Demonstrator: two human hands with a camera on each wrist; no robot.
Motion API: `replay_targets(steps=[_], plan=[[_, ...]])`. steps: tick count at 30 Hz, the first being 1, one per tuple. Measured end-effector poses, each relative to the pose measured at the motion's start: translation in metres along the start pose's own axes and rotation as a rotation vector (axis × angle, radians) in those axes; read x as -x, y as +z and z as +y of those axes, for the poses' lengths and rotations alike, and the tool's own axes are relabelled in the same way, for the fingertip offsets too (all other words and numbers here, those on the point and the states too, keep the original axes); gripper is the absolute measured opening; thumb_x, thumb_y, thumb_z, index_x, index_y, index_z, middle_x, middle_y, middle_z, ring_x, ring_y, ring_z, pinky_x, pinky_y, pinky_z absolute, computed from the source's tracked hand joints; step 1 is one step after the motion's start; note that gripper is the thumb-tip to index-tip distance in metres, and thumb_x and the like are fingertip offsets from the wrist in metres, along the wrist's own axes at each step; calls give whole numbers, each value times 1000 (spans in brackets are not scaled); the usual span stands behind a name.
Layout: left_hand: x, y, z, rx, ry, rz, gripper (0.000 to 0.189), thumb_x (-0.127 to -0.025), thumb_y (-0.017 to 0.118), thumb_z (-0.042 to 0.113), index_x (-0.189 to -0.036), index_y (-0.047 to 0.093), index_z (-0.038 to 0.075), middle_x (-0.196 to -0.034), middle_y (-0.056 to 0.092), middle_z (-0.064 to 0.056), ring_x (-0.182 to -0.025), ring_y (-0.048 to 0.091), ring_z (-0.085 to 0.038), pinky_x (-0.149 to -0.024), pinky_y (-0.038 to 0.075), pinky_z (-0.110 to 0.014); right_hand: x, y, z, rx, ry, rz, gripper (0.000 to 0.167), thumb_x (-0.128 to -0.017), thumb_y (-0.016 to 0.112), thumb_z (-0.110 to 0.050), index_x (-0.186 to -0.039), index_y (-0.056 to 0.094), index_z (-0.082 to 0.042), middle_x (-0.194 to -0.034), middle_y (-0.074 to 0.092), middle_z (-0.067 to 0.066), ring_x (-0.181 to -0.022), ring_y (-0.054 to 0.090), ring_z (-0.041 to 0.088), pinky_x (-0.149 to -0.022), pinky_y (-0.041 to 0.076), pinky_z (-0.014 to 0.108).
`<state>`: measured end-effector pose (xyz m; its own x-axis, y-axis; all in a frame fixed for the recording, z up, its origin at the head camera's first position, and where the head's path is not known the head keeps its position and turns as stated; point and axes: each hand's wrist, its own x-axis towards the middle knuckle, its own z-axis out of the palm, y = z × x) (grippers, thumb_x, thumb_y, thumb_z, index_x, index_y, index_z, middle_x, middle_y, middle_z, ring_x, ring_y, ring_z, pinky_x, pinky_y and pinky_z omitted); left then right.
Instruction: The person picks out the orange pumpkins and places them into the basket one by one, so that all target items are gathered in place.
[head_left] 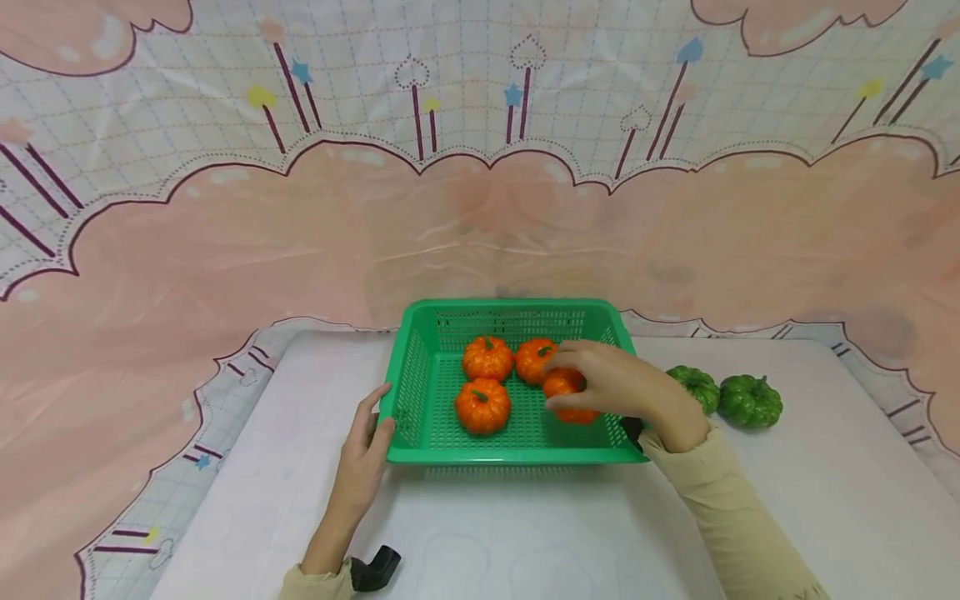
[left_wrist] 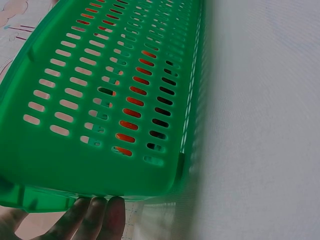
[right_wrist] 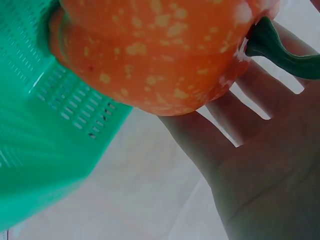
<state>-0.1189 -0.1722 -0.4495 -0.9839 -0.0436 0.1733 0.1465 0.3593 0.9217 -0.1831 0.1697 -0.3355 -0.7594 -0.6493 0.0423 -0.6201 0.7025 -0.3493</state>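
Note:
A green plastic basket (head_left: 517, 456) with slotted walls stands on the white table. My left hand (head_left: 362, 462) is at its left end, thumb and fingertips touching the rim; in the left wrist view, fairly straight fingers (left_wrist: 95, 220) meet the end wall from outside. Over the basket's right part, my right hand (head_left: 611, 379) holds a small orange pumpkin (head_left: 567, 385), fingers curled over its top. The right wrist view shows that pumpkin (right_wrist: 155, 60) up close, its dark green stem (right_wrist: 275, 47) pointing toward the palm. Other orange pumpkins (head_left: 482, 406) lie in the basket's middle.
Two green pumpkins (head_left: 750, 402) sit on the table right of the basket, one partly hidden by my right wrist. Behind the table hangs a pink and white patterned cloth (head_left: 480, 225). The white tabletop (head_left: 517, 533) extends in front of the basket.

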Motion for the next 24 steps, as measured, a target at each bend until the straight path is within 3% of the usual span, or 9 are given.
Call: replay_targets(steps=[10, 17, 24], plan=[[0, -1, 2, -9, -10, -11, 45, -108, 40, 25, -154, 35, 25, -126, 61, -22, -113, 59, -32, -86, 45, -42, -16, 6, 1, -27, -17, -56, 41, -86, 77, -40, -116, 71, -13, -115, 65, 0, -102, 61, 19, -89, 50, 39], [0, -3, 3, -10, -4, -6, 45, -108, 40, 25, -153, 36, 27, -121, 62, -20, -102, 57, -27, -82, 45, -37, -27, 12, 4, -36, -8, -113, 38, -86, 78, -36, -115, 71, -12, -121, 66, 4, -110, 61, 23, -92, 50, 39], [0, -2, 2, 2, -5, -9, 44, -108, 41, 25, -152, 36, 27, -121, 63, -19, -105, 58, -27, -83, 46, -37, -33, 16, 4, -33, 2, -160, 41, -86, 78, -36, -118, 70, -10, -123, 66, 4, -109, 61, 21, -93, 49, 38]])
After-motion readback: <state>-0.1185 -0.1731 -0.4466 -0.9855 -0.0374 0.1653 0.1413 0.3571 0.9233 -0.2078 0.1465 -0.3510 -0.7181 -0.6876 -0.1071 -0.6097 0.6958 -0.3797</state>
